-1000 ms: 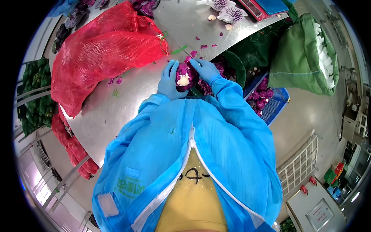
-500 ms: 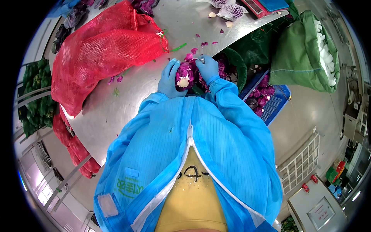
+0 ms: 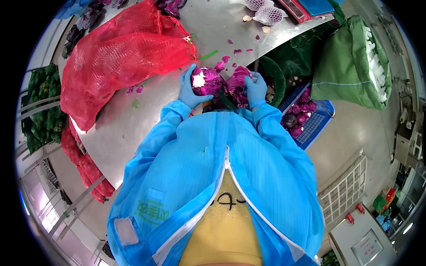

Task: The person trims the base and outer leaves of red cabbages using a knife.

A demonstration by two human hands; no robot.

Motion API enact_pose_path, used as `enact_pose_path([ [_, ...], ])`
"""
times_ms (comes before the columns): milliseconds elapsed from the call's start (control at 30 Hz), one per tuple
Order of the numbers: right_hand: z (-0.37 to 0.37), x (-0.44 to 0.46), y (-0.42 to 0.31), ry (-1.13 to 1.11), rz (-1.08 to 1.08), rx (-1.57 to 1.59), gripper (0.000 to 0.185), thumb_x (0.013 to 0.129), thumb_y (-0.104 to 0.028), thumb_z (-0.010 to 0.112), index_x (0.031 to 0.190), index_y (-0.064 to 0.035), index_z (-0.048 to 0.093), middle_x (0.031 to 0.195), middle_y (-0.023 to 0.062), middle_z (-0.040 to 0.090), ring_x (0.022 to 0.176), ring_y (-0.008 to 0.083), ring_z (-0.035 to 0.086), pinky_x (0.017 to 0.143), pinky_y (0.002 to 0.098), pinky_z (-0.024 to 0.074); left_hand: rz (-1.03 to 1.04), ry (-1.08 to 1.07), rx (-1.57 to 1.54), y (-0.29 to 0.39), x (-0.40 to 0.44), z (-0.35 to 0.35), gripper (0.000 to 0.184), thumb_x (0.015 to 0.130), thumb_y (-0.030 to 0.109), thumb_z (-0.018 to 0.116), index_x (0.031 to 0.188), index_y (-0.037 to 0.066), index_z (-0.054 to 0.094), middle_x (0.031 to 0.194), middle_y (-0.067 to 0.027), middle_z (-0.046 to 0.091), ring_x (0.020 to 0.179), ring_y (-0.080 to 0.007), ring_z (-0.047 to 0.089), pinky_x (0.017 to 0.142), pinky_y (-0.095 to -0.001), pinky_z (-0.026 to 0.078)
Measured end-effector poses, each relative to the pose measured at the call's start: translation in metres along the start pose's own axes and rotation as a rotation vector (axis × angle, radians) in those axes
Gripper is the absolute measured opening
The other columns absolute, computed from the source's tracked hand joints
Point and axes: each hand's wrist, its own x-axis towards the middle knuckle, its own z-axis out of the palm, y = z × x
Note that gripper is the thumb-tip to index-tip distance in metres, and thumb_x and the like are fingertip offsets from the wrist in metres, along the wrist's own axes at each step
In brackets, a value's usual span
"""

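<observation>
A red cabbage with a pale cut stem end rests in my left hand, whose gloved fingers and thumb wrap its left side. My right hand, also in a blue glove, is closed on a loose purple cabbage leaf just right of the head. Whether a tool is also inside the right hand, I cannot tell. Below the hands, a dark green bin by the table edge holds purple leaf trimmings, partly hidden by my hands and sleeves.
A red mesh sack lies on the metal table. Leaf scraps, white foam nets and a red scale are farther back. To the right stand a blue crate of red cabbages and a green sack.
My left hand has turned the cabbage, so its cut end faces up and left. My right hand has moved right and down, drawing a leaf away from the head.
</observation>
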Motion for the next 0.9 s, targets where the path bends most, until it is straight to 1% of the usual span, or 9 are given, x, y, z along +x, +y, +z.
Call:
enact_pose_path([
  [67,-0.014,0.024,0.035,0.046,0.108,-0.08,0.029,0.08,-0.021,0.069,0.105,-0.007,0.062,0.076,0.007,0.064,0.066,0.0159,0.061,0.065,0.0303,0.0503,-0.023,-0.013,0.081,0.0,0.002,-0.002,0.125,0.04,0.027,0.092,0.144,0.017,0.024,0.132,-0.0183,0.03,0.123,-0.0368,0.036,0.108,-0.0433,0.034],
  [100,-0.019,0.036,0.069,0.03,-0.156,-0.25,0.041,0.078,-0.023,0.073,0.114,-0.0096,0.06,0.084,0.0069,0.06,0.07,0.0154,0.058,0.068,0.0316,0.0496,-0.02,-0.01,0.082,0.002,0.004,-0.002,0.125,0.04,0.027,0.092,0.144,0.017,0.024,0.132,-0.0183,0.03,0.123,-0.0368,0.036,0.108,-0.0433,0.034],
  [200,-0.004,-0.007,-0.006,0.194,-0.355,-0.55,0.05,0.075,-0.028,0.076,0.119,-0.0118,0.059,0.099,0.0081,0.055,0.077,0.0183,0.058,0.073,0.0323,0.0494,-0.118,-0.039,0.052,0.007,0.002,-0.001,0.126,0.04,0.027,0.092,0.144,0.018,0.023,0.131,-0.0181,0.029,0.123,-0.0376,0.034,0.109,-0.0435,0.033],
  [333,0.023,-0.02,-0.01,-0.148,-0.492,-0.439,0.055,0.073,-0.037,0.076,0.119,-0.0118,0.059,0.105,0.0101,0.054,0.085,0.023,0.06,0.078,0.0327,0.0491,-0.116,-0.027,0.05,0.007,-0.001,-0.004,0.127,0.04,0.026,0.092,0.145,0.019,0.022,0.13,-0.0174,0.027,0.122,-0.0371,0.035,0.11,-0.0432,0.031],
  [400,0.035,-0.011,0.007,-0.302,-0.435,-0.488,0.056,0.074,-0.039,0.076,0.118,-0.0093,0.06,0.102,0.0113,0.059,0.088,0.0223,0.062,0.079,0.0324,0.0492,-0.124,-0.027,0.0,0.008,-0.001,-0.005,0.127,0.042,0.024,0.092,0.145,0.016,0.019,0.133,-0.0173,0.028,0.124,-0.0352,0.034,0.11,-0.0428,0.031],
  [433,0.038,-0.006,0.011,-0.473,-0.144,-0.214,0.056,0.075,-0.04,0.076,0.117,-0.0062,0.061,0.099,0.0112,0.065,0.088,0.0198,0.062,0.08,0.0313,0.0495,-0.121,-0.028,0.002,-0.002,-0.003,-0.002,0.127,0.042,0.024,0.092,0.145,0.016,0.019,0.133,-0.0173,0.028,0.124,-0.0352,0.034,0.11,-0.0428,0.031],
  [533,0.034,0.0,0.013,-0.588,0.116,-0.157,0.057,0.076,-0.042,0.074,0.116,-0.0039,0.061,0.099,0.0106,0.067,0.087,0.0173,0.063,0.08,0.0307,0.0495,-0.046,0.013,-0.27,-0.025,-0.009,0.001,0.127,0.046,0.022,0.091,0.145,0.013,0.013,0.136,-0.0167,0.028,0.127,-0.032,0.034,0.109,-0.0415,0.031],
  [667,0.029,0.005,-0.01,-0.695,0.049,-0.191,0.04,0.08,-0.038,0.072,0.103,-0.0051,0.068,0.073,0.0004,0.064,0.057,0.008,0.053,0.05,0.0241,0.0416,-0.202,0.046,-0.551,-0.029,-0.022,0.003,0.122,0.054,0.019,0.089,0.145,0.012,0.008,0.138,-0.016,0.028,0.128,-0.029,0.034,0.109,-0.0401,0.031],
  [900,0.038,0.016,-0.023,-0.692,0.117,-0.271,0.028,0.083,-0.033,0.068,0.093,-0.0069,0.068,0.07,0.0042,0.067,0.055,0.012,0.058,0.051,0.0275,0.0469,-0.13,0.12,-0.523,-0.044,-0.027,0.01,0.114,0.061,0.019,0.087,0.144,0.009,0.01,0.141,-0.0161,0.026,0.129,-0.0282,0.032,0.108,-0.0393,0.031],
])
